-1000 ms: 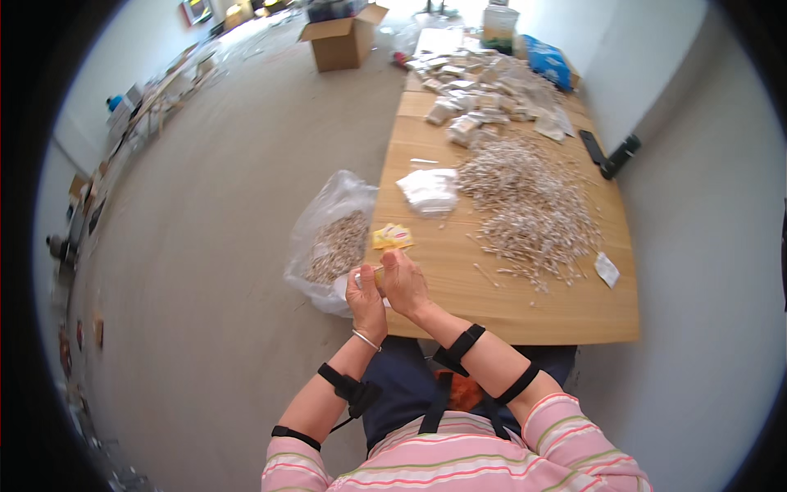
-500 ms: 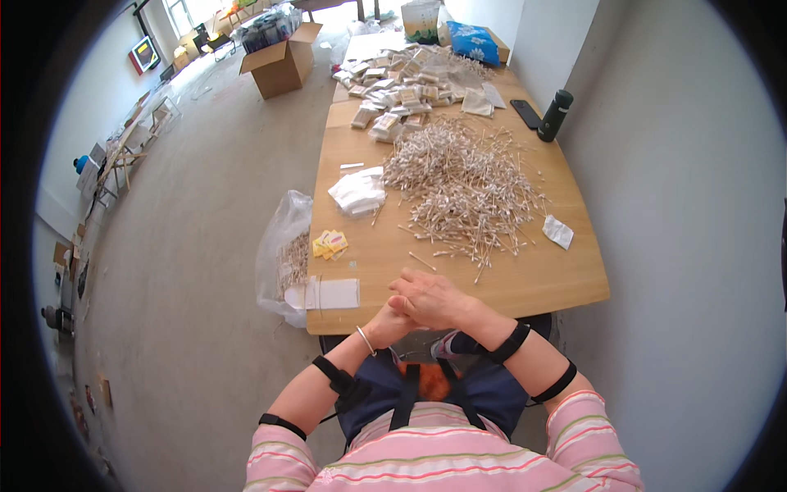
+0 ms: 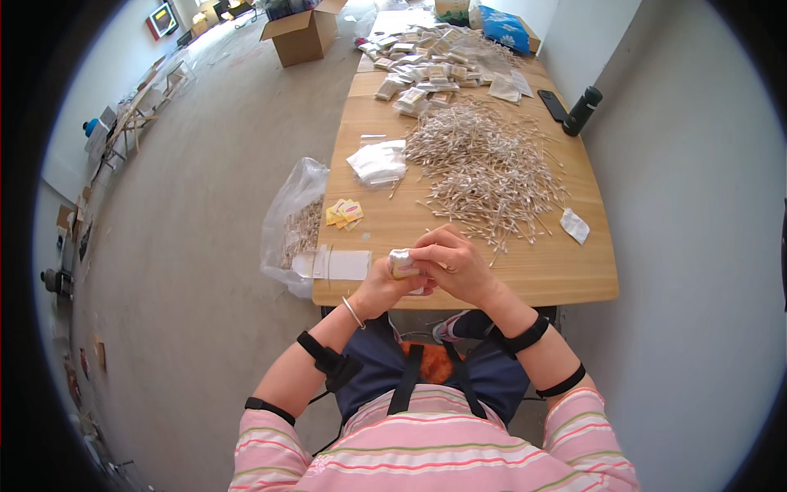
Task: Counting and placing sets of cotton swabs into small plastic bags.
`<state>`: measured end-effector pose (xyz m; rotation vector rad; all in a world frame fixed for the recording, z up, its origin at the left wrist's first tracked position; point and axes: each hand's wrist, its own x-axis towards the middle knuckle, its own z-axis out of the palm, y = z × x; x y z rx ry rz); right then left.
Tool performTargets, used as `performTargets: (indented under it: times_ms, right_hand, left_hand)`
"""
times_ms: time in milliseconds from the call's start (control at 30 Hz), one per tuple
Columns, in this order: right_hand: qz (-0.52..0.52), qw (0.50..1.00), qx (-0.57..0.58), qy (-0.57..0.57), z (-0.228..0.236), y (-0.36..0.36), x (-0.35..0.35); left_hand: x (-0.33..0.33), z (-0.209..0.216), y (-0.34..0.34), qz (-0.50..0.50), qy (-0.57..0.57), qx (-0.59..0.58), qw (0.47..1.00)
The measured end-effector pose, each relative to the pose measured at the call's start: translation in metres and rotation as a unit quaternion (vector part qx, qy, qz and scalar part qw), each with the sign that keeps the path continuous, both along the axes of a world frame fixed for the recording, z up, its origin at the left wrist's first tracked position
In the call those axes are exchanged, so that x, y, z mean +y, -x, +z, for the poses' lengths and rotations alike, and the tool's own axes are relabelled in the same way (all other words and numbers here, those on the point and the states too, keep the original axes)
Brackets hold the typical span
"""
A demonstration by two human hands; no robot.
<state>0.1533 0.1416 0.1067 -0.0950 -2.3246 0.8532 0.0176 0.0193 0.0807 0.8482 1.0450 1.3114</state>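
A small clear packet of cotton swabs (image 3: 402,264), with a bit of yellow in it, is held between my hands over the table's near edge. My left hand (image 3: 380,289) is wrapped round its lower part. With bent fingers my right hand (image 3: 459,266) grips the packet's upper right side and covers part of it. Just beyond lies a big heap of loose cotton swabs (image 3: 492,168). To the left of my hands, a white card strip (image 3: 348,265) overhangs the table edge, and yellow printed cards (image 3: 344,213) lie behind it.
Empty clear bags (image 3: 379,161) lie left of the heap. Filled packets (image 3: 430,70) are piled at the far end. A phone (image 3: 552,105) and dark bottle (image 3: 581,111) stand on the right. A plastic sack of swabs (image 3: 299,230) hangs at the left edge; a cardboard box (image 3: 303,41) sits on the floor.
My hands were clasped together with nothing visible in them; now a packet shows between them. The right hand has turned and opened out from the left. The whole view has shifted slightly.
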Motion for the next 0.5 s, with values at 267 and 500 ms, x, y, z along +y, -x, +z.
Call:
performTargets:
  times_ms: [267,500]
  right_hand:
    - [-0.06,0.994,0.044,-0.078,-0.002,0.003,-0.014]
    - [-0.015,1.0,-0.001,-0.021,0.011,-0.004,-0.005]
  left_hand:
    - [-0.003,-0.002,0.003,0.031,-0.018,0.032,0.999]
    - [-0.004,-0.008,0.013,0.028,-0.04,0.302,0.952]
